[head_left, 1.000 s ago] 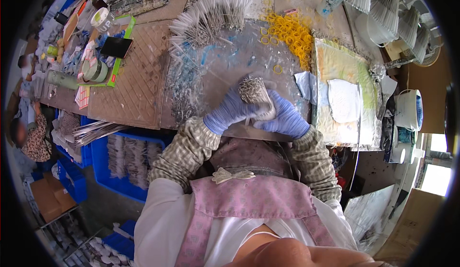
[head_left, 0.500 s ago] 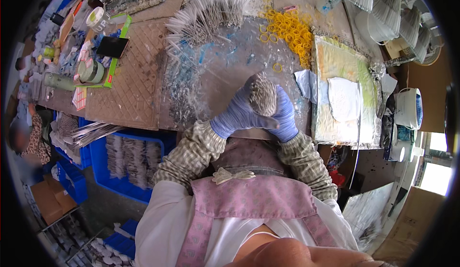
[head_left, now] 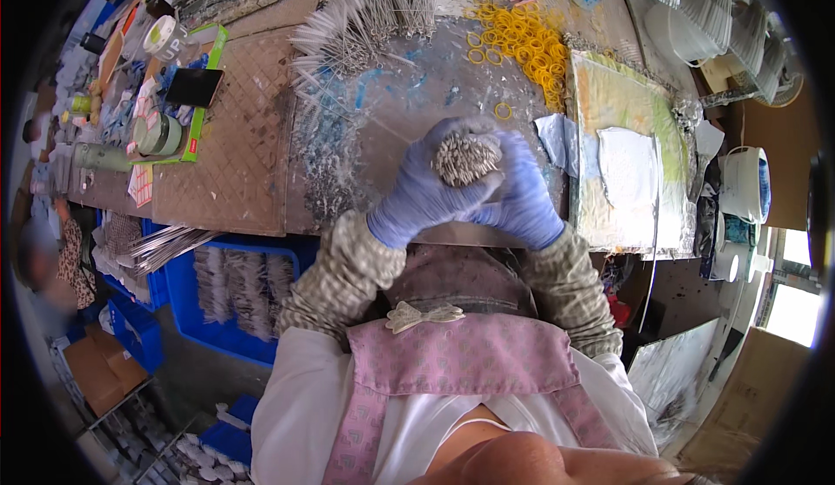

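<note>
Over the near edge of the worktable, my blue-gloved hands are wrapped around a thick bundle of thin wire brushes. The packed metal wire ends point up toward me, while the rest of the bundle is hidden by the hands. My left hand grips its left side, and my right hand closes around the right side. Beyond them lies a fanned pile of similar wire brushes with pale bristles. Yellow rubber bands are heaped at the far right, and one loose band lies nearer.
Right of the hands lies a stained padded board with a white cloth. On the left are a ribbed brown mat, a green-edged tray and a dark phone-like slab. Blue crates holding brushes stand below the table.
Both hands keep hold of the bundle. Its wire end has tipped and spread into a rounder face toward me, and the right hand has shifted outward and slightly up along its side.
</note>
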`<control>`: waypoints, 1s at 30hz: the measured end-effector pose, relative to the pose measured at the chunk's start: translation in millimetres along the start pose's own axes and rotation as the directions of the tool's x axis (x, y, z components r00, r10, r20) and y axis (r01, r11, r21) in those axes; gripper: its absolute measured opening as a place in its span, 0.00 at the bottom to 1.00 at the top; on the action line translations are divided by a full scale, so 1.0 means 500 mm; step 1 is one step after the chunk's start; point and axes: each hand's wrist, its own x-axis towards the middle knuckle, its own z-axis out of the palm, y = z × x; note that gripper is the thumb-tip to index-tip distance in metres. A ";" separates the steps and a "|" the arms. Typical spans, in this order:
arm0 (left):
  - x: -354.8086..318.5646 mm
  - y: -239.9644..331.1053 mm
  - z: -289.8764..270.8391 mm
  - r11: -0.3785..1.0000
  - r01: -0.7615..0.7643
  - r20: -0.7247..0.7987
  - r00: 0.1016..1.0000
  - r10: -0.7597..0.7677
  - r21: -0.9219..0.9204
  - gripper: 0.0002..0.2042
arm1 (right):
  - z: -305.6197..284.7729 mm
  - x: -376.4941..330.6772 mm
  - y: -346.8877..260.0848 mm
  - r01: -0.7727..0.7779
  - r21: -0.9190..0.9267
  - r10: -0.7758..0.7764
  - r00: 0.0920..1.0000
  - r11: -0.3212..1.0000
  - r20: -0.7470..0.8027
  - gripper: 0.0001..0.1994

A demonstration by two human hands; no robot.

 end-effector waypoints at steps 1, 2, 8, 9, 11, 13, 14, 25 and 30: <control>0.000 0.000 0.011 1.000 0.004 0.003 1.000 -0.004 0.000 0.40 | 0.011 -0.001 0.004 -0.004 0.002 0.004 1.000 1.000 -0.002 0.50; -0.001 -0.003 0.023 0.957 -0.196 -0.030 0.978 0.207 0.212 0.43 | 0.028 -0.011 0.023 -0.007 -0.223 0.007 1.000 0.975 0.000 0.45; -0.015 -0.111 -0.009 0.945 -0.066 0.072 0.996 0.046 0.319 0.43 | 0.083 -0.050 0.134 -0.032 -0.555 0.012 0.999 0.831 -0.040 0.58; -0.029 -0.118 -0.001 0.947 -0.060 0.091 0.995 0.033 0.315 0.43 | 0.093 -0.051 0.143 -0.052 -0.450 0.038 0.998 0.891 -0.041 0.56; -0.032 -0.102 0.017 0.895 0.258 0.030 0.964 -0.266 -0.363 0.40 | 0.104 -0.026 0.131 -0.077 -0.221 0.070 0.997 0.972 -0.040 0.53; -0.027 -0.095 0.000 0.896 0.275 0.133 0.961 -0.243 -0.348 0.39 | 0.062 -0.016 0.094 -0.128 0.039 0.124 0.988 0.991 0.092 0.50; -0.020 -0.061 -0.001 0.904 0.272 0.140 0.961 -0.238 -0.329 0.38 | 0.043 -0.021 0.099 -0.071 0.087 0.058 0.988 0.994 0.142 0.50; -0.008 -0.095 -0.007 0.867 -0.119 0.146 0.988 0.054 0.484 0.52 | 0.071 -0.032 0.104 -0.029 -0.415 0.014 0.999 0.910 -0.040 0.59; -0.037 -0.088 -0.014 0.975 0.222 0.093 0.971 -0.221 0.003 0.41 | 0.042 0.002 0.060 -0.171 0.040 0.165 0.978 0.984 0.128 0.51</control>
